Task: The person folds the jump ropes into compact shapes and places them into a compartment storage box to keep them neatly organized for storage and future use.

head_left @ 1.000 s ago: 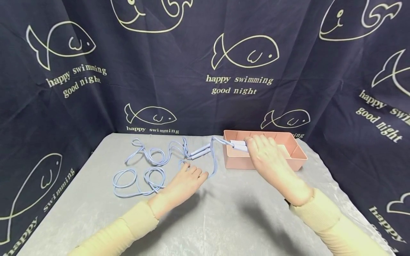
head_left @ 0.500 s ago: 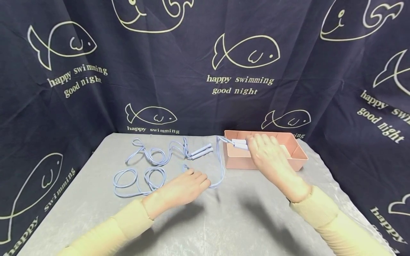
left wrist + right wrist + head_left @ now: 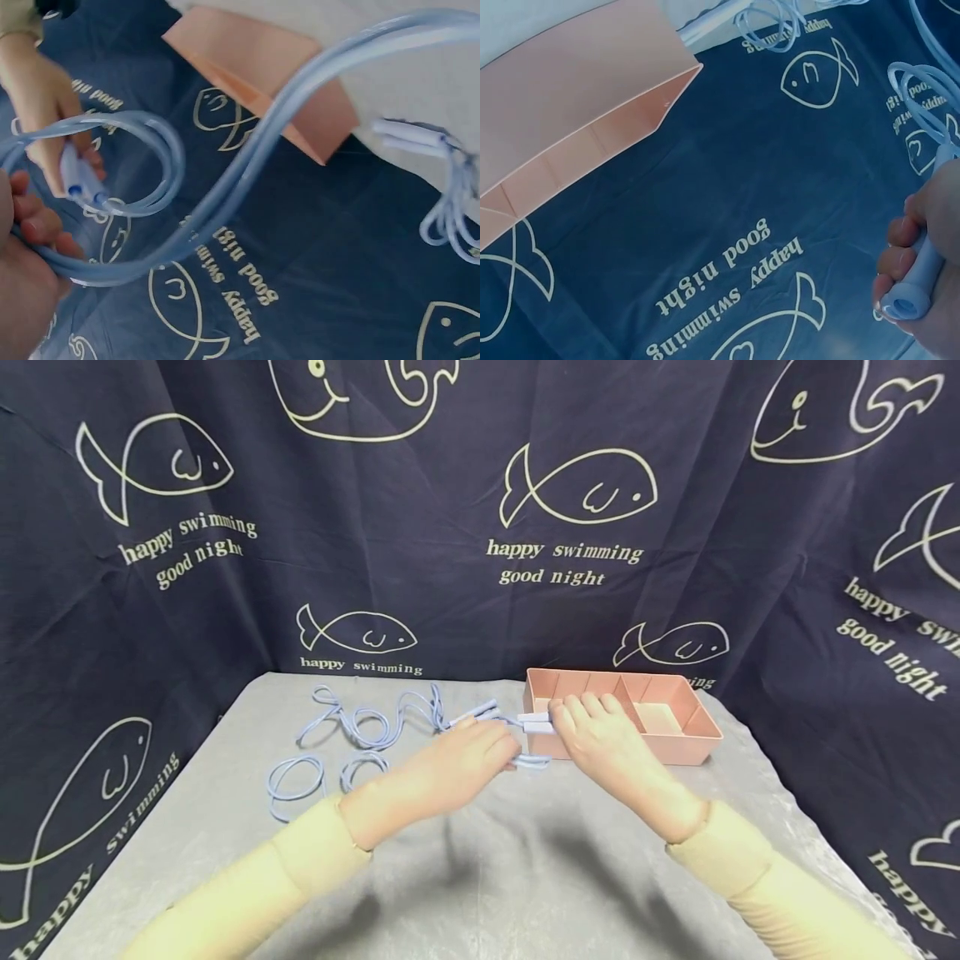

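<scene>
My right hand point(image 3: 609, 735) grips the two pale-blue handles point(image 3: 536, 723) of a jump rope, held above the box's near left wall. To the left, my left hand point(image 3: 453, 767) holds the rope's doubled cord point(image 3: 244, 169) in curled fingers. A short bend of cord sticks out past its right side, and a loop hangs between the hands in the left wrist view. In the right wrist view, a handle point(image 3: 922, 274) lies in the curled fingers. Behind my left hand, a second jump rope point(image 3: 367, 731) lies on the table, its handles point(image 3: 480, 710) partly hidden.
A pink box point(image 3: 678, 749) with a divider stands at the table's back right. Cord loops point(image 3: 296, 778) lie at left on the grey tablecloth point(image 3: 480, 893), partly hidden by my left forearm. A dark curtain point(image 3: 450, 527) with fish drawings closes off the back and sides.
My left hand has risen and moved right with the cord, covering part of the second rope. My right hand has drawn left with the handles, uncovering the box's divider.
</scene>
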`<state>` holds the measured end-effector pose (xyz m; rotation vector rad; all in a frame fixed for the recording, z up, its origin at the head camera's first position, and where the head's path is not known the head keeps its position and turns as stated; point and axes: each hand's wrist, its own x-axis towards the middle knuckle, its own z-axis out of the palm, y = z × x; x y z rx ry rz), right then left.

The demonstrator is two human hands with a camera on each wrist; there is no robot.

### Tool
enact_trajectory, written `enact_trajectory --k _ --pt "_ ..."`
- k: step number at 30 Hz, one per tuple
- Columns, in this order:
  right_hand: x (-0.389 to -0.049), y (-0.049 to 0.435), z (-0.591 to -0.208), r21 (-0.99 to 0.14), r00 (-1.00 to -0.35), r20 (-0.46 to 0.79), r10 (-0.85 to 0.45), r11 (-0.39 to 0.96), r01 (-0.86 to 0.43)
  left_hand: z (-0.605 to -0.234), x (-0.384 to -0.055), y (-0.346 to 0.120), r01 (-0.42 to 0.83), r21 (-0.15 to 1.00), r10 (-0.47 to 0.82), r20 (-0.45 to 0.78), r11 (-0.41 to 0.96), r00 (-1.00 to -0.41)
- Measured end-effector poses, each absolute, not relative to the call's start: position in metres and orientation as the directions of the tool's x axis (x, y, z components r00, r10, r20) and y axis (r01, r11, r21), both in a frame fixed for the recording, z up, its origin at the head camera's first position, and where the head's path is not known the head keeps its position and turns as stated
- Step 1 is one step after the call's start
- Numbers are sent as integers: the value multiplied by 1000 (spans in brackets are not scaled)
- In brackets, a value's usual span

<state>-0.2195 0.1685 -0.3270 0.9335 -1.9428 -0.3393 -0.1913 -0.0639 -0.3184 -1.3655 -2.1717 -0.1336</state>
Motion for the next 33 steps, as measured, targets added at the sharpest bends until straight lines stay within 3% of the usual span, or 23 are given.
enact_trajectory --k 9,19,27,33 --pt "-213 166 -326 541 -268 619 -738 648 -536 -307 -202 -58 837 -4 641 645 548 -416" --pt "-208 168 -325 552 -251 584 -772 604 -575 -310 -210 -63 745 143 530 618 651 -582" --pt "-206 168 -323 580 -215 547 -809 551 -600 -311 -219 -63 705 184 488 603 684 -631" --pt "-206 166 -326 561 -224 544 -809 549 -620 -312 -225 -62 694 229 482 572 682 -663"
